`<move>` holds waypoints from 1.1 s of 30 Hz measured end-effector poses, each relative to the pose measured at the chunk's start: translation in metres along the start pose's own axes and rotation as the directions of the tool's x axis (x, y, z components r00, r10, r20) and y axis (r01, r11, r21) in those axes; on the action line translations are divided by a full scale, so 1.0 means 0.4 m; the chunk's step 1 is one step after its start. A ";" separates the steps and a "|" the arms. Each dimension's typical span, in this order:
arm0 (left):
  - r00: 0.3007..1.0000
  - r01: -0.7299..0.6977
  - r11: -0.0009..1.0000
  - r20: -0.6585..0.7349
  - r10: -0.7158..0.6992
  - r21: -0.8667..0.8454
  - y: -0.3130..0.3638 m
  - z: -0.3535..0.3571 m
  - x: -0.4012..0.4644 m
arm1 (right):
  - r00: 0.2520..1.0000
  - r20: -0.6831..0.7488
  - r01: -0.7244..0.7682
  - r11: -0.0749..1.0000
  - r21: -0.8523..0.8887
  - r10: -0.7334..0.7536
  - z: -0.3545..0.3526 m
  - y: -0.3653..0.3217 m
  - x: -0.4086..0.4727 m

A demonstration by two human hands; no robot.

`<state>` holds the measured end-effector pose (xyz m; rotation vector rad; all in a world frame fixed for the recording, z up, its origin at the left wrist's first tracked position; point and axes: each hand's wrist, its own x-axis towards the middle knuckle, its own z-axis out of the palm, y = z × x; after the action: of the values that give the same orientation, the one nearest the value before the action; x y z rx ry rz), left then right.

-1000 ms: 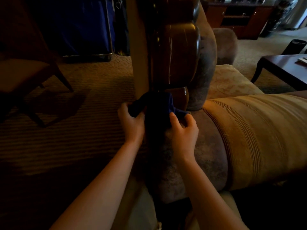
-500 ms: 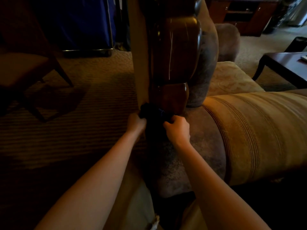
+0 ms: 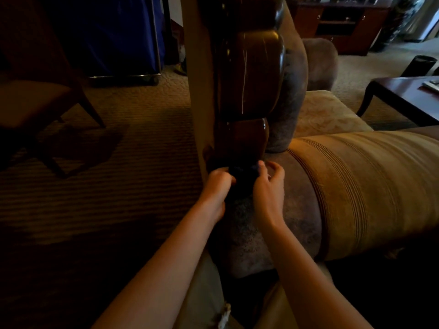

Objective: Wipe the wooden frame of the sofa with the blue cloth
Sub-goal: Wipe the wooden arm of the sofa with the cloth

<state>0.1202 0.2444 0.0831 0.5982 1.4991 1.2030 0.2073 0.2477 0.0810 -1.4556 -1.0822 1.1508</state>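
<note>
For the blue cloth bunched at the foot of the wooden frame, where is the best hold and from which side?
Probably by its two outer edges, one from each side, as the left hand and right hand pinch it now. The blue cloth is bunched across the narrow base of the wooden frame, leaving its ends exposed.

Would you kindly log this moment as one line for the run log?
left hand: grips blue cloth | right hand: pinches cloth | cloth: against wooden frame base
</note>
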 end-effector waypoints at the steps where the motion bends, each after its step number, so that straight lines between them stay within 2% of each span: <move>1: 0.999 0.048 0.991 0.026 -0.045 -0.123 0.013 -0.002 -0.007 | 0.997 0.042 0.057 0.998 0.000 -0.057 0.006 0.004 -0.016; 3: 0.993 0.098 0.957 0.097 -0.074 -0.273 0.030 -0.029 -0.019 | 0.979 0.091 0.190 0.976 -0.105 -0.181 0.014 0.019 -0.027; 6: 0.984 0.109 0.902 0.171 -0.041 -0.417 0.029 -0.089 -0.012 | 0.955 0.139 0.296 0.893 -0.338 -0.264 0.012 0.054 -0.012; 8: 0.993 0.103 0.890 0.097 -0.066 -0.444 0.035 -0.104 0.006 | 0.939 0.170 0.344 0.837 -0.426 -0.300 0.005 0.061 0.004; 9: 0.996 0.090 0.891 0.017 -0.092 -0.444 0.036 -0.105 0.023 | 0.937 0.156 0.350 0.831 -0.433 -0.313 0.000 0.056 0.017; 12: 0.980 0.022 0.934 -0.176 -0.090 -0.356 0.031 -0.085 0.075 | 0.953 -0.042 0.265 0.889 -0.373 -0.301 -0.014 0.019 0.079; 14: 0.976 0.016 0.941 -0.201 -0.089 -0.338 0.020 -0.065 0.108 | 0.950 -0.157 0.215 0.932 -0.293 -0.269 -0.025 0.003 0.117; 16: 0.979 0.033 0.913 -0.169 -0.111 -0.406 0.020 -0.045 0.121 | 0.941 -0.202 0.235 0.954 -0.183 -0.271 -0.033 -0.003 0.124; 19: 0.984 -0.077 0.881 -0.180 -0.010 -0.466 0.014 0.001 0.142 | 0.909 -0.214 0.369 0.929 0.016 -0.357 -0.030 -0.025 0.101; 21: 0.975 -0.183 0.896 -0.190 0.113 -0.404 0.002 0.026 0.148 | 0.878 -0.222 0.450 0.889 0.080 -0.424 -0.007 -0.044 0.104; 23: 0.965 -0.225 0.916 -0.209 0.162 -0.331 -0.018 0.037 0.160 | 0.850 -0.265 0.489 0.868 0.082 -0.455 0.024 -0.072 0.131; 26: 0.957 -0.227 0.937 -0.241 0.164 -0.266 -0.018 0.042 0.156 | 0.860 -0.320 0.442 0.893 0.077 -0.398 0.043 -0.099 0.210; 30: 0.947 -0.255 0.945 -0.248 0.202 -0.205 -0.020 0.045 0.157 | 0.959 -0.213 0.231 0.953 0.196 -0.188 0.038 -0.104 0.279; 31: 0.945 -0.266 0.945 -0.246 0.217 -0.190 -0.020 0.047 0.157 | 0.964 -0.204 0.210 0.959 0.191 -0.171 0.035 -0.096 0.266; 33: 0.948 -0.267 0.942 -0.229 0.220 -0.203 -0.019 0.046 0.157 | 0.946 -0.213 0.286 0.941 0.183 -0.246 0.027 -0.075 0.208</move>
<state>0.1200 0.3023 0.0512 0.5256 1.4528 1.6504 0.2080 0.3352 0.0978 -1.1825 -0.9605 0.8870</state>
